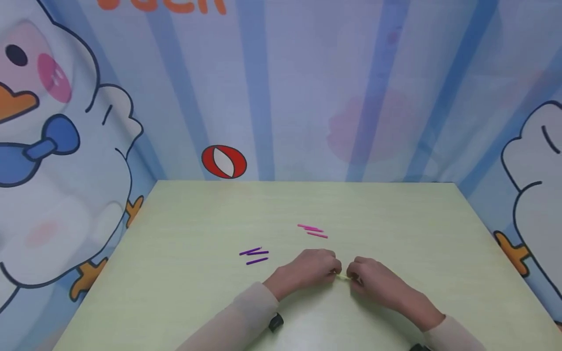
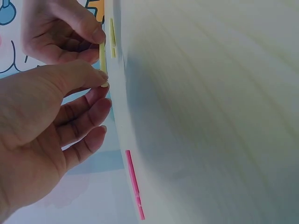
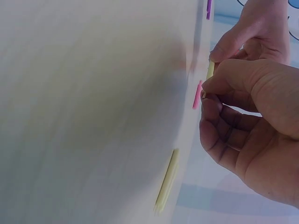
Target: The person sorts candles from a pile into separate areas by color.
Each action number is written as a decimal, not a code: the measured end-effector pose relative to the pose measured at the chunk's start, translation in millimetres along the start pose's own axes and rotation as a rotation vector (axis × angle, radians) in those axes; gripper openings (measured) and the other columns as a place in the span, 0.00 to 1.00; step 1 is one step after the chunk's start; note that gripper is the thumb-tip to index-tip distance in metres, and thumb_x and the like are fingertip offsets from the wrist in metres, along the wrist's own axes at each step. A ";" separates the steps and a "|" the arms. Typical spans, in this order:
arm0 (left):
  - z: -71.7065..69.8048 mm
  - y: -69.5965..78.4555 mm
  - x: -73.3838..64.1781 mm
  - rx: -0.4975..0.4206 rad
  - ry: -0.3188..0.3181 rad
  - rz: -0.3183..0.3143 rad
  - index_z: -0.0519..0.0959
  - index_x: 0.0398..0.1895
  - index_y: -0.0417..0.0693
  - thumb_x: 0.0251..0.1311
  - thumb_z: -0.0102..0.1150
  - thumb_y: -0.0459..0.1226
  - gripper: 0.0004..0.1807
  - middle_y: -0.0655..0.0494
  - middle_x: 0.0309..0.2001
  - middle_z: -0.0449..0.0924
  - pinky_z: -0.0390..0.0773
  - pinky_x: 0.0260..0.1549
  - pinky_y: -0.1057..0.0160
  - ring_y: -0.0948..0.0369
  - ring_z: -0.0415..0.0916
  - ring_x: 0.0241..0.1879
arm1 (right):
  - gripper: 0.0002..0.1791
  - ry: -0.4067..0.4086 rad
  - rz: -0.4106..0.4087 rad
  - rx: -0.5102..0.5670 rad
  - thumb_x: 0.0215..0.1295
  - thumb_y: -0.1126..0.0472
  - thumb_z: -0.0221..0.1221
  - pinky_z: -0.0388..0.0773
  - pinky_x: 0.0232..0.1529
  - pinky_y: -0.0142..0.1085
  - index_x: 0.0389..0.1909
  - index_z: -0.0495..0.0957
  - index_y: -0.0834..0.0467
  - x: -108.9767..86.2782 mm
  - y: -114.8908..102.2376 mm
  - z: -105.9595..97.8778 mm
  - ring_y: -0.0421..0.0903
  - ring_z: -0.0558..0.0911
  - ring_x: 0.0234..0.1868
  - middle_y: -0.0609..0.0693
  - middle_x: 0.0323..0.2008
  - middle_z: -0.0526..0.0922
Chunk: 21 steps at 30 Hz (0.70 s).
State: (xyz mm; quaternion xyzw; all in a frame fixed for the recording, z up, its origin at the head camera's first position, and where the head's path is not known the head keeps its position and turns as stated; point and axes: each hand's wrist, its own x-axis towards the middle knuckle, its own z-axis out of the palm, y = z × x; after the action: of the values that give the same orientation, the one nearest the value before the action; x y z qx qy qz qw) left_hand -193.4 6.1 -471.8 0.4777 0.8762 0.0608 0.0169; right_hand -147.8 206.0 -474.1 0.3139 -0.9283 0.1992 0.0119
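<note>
Between my two hands is a short, thin yellow stick [image 1: 342, 277], one end in each hand, close over the table. My left hand [image 1: 309, 267] pinches its left end between thumb and forefinger; the other fingers are loosely bent in the left wrist view. At the opposite end, my right hand [image 1: 381, 283] pinches with thumb and forefinger. More yellow sticks [image 3: 167, 181] lie on the table near my right hand, hidden behind it in the head view. Just beyond the hands are several pink sticks [image 1: 317, 235].
Several purple sticks [image 1: 257, 261] lie left of my left hand. Everything rests on a pale yellow-green table [image 1: 197, 209]. Behind and beside it hangs a blue striped cloth [image 1: 290, 97] with cartoon ducks [image 1: 66, 219] and a red ball print [image 1: 238, 162].
</note>
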 end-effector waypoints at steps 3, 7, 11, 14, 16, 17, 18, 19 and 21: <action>0.0 4.3 6.2 0.000 0.003 0.013 0.85 0.32 0.56 0.61 0.62 0.31 0.09 0.65 0.26 0.71 0.63 0.24 0.74 0.69 0.65 0.27 | 0.08 0.014 0.008 -0.011 0.51 0.74 0.62 0.75 0.30 0.33 0.30 0.82 0.59 -6.8 3.3 -2.5 0.35 0.72 0.28 0.41 0.27 0.74; 0.8 9.9 14.2 0.008 0.011 0.030 0.85 0.33 0.56 0.62 0.62 0.32 0.08 0.65 0.27 0.72 0.64 0.24 0.74 0.69 0.65 0.27 | 0.08 0.021 0.040 -0.030 0.51 0.74 0.62 0.75 0.30 0.33 0.30 0.82 0.59 -15.0 6.4 -5.9 0.35 0.72 0.28 0.41 0.27 0.74; 2.9 13.6 20.2 0.004 0.004 0.032 0.86 0.34 0.56 0.63 0.62 0.32 0.08 0.65 0.27 0.73 0.64 0.24 0.74 0.69 0.66 0.28 | 0.07 0.005 0.074 -0.027 0.53 0.74 0.63 0.75 0.29 0.33 0.30 0.82 0.59 -20.1 8.7 -8.1 0.35 0.72 0.28 0.42 0.27 0.74; 3.5 15.9 24.4 -0.002 -0.005 0.036 0.86 0.35 0.57 0.64 0.61 0.32 0.09 0.65 0.27 0.72 0.63 0.25 0.74 0.69 0.65 0.28 | 0.07 0.008 0.077 -0.029 0.53 0.73 0.63 0.74 0.29 0.32 0.30 0.81 0.59 -23.9 11.7 -9.1 0.34 0.72 0.27 0.41 0.26 0.74; 3.4 18.0 27.9 -0.005 -0.007 0.043 0.86 0.36 0.57 0.65 0.60 0.32 0.09 0.64 0.27 0.72 0.63 0.25 0.74 0.69 0.65 0.28 | 0.07 0.020 0.075 -0.035 0.53 0.73 0.63 0.74 0.29 0.32 0.29 0.81 0.59 -27.2 14.3 -10.0 0.34 0.71 0.27 0.41 0.26 0.74; 3.5 19.1 29.9 -0.009 -0.007 0.045 0.86 0.36 0.56 0.65 0.60 0.32 0.09 0.64 0.28 0.73 0.63 0.25 0.74 0.68 0.65 0.28 | 0.07 0.028 0.075 -0.039 0.52 0.73 0.63 0.73 0.29 0.32 0.29 0.81 0.58 -28.9 15.6 -10.6 0.34 0.71 0.27 0.41 0.26 0.74; 3.5 20.2 31.9 -0.009 -0.005 0.049 0.86 0.37 0.56 0.65 0.60 0.32 0.09 0.64 0.28 0.73 0.63 0.25 0.74 0.69 0.65 0.28 | 0.07 0.035 0.077 -0.041 0.52 0.73 0.63 0.73 0.29 0.32 0.29 0.81 0.58 -30.6 16.7 -11.4 0.34 0.71 0.27 0.41 0.26 0.74; 3.7 21.2 34.0 -0.011 -0.003 0.052 0.86 0.37 0.56 0.65 0.60 0.32 0.09 0.64 0.29 0.74 0.64 0.25 0.74 0.68 0.65 0.28 | 0.07 0.039 0.083 -0.042 0.52 0.73 0.63 0.73 0.29 0.32 0.29 0.81 0.58 -32.4 17.9 -12.3 0.34 0.71 0.27 0.41 0.26 0.74; 4.7 23.3 38.1 -0.003 0.007 0.064 0.86 0.38 0.56 0.66 0.60 0.33 0.09 0.64 0.30 0.75 0.64 0.26 0.74 0.69 0.66 0.29 | 0.07 0.042 0.100 -0.045 0.53 0.73 0.63 0.73 0.29 0.32 0.29 0.81 0.58 -35.8 20.1 -13.7 0.34 0.71 0.27 0.41 0.26 0.73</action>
State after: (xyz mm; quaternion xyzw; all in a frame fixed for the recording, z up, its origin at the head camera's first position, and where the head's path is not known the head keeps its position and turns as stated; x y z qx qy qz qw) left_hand -194.2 51.0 -472.5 0.5052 0.8605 0.0646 0.0125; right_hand -132.2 246.4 -474.0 0.2625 -0.9466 0.1851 0.0282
